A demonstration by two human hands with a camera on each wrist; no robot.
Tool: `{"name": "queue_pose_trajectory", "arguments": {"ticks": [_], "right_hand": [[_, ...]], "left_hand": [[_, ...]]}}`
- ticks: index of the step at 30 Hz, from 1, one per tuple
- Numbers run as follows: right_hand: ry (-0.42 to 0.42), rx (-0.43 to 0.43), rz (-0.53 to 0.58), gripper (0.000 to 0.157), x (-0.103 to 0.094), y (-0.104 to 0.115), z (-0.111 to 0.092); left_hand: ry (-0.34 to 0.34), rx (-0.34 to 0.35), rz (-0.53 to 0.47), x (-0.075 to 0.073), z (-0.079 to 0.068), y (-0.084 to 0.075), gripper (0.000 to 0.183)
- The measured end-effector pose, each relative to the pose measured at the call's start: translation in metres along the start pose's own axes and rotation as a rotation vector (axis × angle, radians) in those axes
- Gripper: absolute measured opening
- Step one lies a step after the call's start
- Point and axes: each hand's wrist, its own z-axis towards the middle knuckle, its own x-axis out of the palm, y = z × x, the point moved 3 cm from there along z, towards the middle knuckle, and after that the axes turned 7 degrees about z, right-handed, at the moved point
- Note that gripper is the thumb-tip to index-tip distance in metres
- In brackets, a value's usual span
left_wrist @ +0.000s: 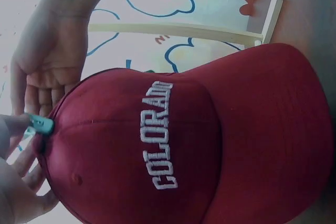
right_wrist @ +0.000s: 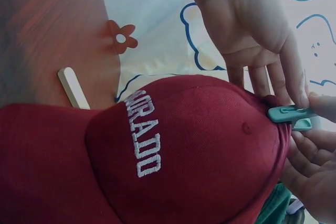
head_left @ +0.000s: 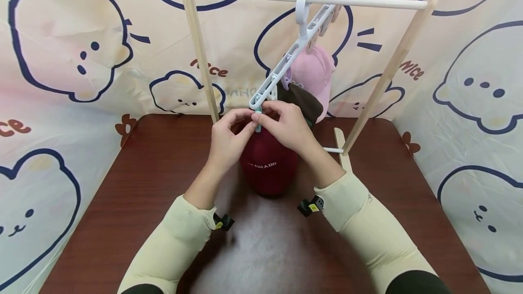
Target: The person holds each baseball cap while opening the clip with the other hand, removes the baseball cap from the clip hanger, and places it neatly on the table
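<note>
Left hand and right hand meet at the teal clip — thumb and fingertips of each pinching it, the other fingers bent behind the cap's upper edge. Contact is partly hidden, so can't tell whether they nip fabric too. Red cap hangs brim down from there, over the far half of the table, about midway between its left and right edges.

Handling, as a guess: cap light, crown soft and apt to fold, brim stiffer, cloth not slippery, nothing fragile. Best hold is the doubled edge of the crown beside the clip; squeeze the clip by its tail ends — small, hard plastic, springy.

Just above, the near end of the pale hanger; further along it, brown cap, then pink cap. Wooden rack carries the hanger, its right foot toward the table's far right corner. Patterned curtain behind.
</note>
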Motion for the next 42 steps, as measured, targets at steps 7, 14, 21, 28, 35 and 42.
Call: {"name": "queue_pose_trajectory", "arguments": {"ticks": [7, 14, 21, 28, 35, 42], "right_hand": [[0.011, -0.004, -0.005, 0.022, 0.001, 0.000, 0.002], [0.026, 0.028, -0.002, 0.023, -0.001, -0.001, 0.003], [0.061, 0.096, 0.059, 0.024, -0.003, 0.000, 0.003], [0.076, 0.158, 0.222, 0.024, -0.004, -0.009, 0.004], [0.050, 0.251, 0.465, 0.026, -0.006, -0.016, 0.005], [0.075, 0.269, 0.619, 0.027, -0.007, -0.024, 0.006]], "left_hand": [[0.219, -0.103, 0.126, -0.010, 0.007, 0.005, 0.037], [0.420, -0.154, 0.309, -0.021, 0.013, 0.005, 0.038], [0.414, -0.135, 0.360, -0.020, 0.013, 0.008, 0.025], [0.415, -0.122, 0.360, -0.018, 0.012, 0.008, 0.024], [0.392, -0.106, 0.360, -0.018, 0.012, 0.005, 0.023], [0.369, -0.104, 0.358, -0.017, 0.010, 0.006, 0.022]]}}
